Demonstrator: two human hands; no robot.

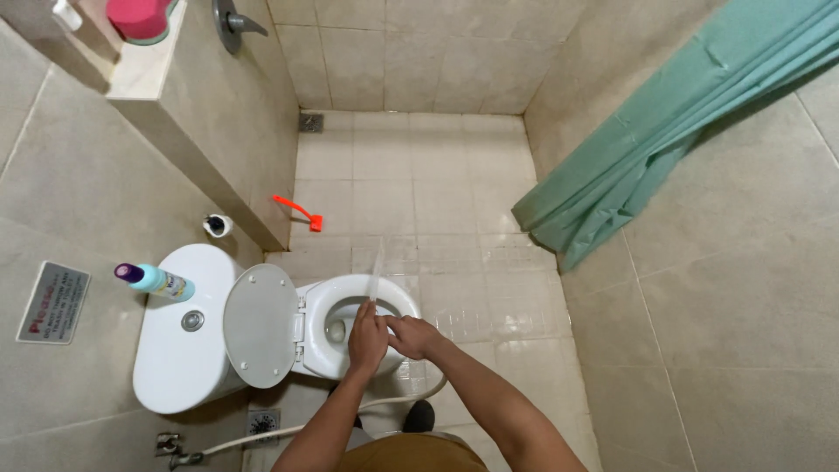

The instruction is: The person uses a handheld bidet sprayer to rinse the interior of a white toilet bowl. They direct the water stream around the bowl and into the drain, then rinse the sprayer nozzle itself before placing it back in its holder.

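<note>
My left hand (367,338) is raised over the open bowl of a white toilet (350,301) and pinches the lower end of a thin translucent strip (377,269) that stands up and away from me. My right hand (414,337) reaches in from the right, and its fingertips meet the left hand just below the strip. Whether the right hand also grips the strip is hidden. The toilet lid (260,325) is swung up against the tank (179,350).
A spray bottle with a purple cap (156,281) stands on the tank. On the tiled floor lie a red brush (298,211), a floor drain (310,122) and a white hose (288,430). A green shower curtain (664,131) hangs at the right, and a paper roll (218,225) is on the left wall.
</note>
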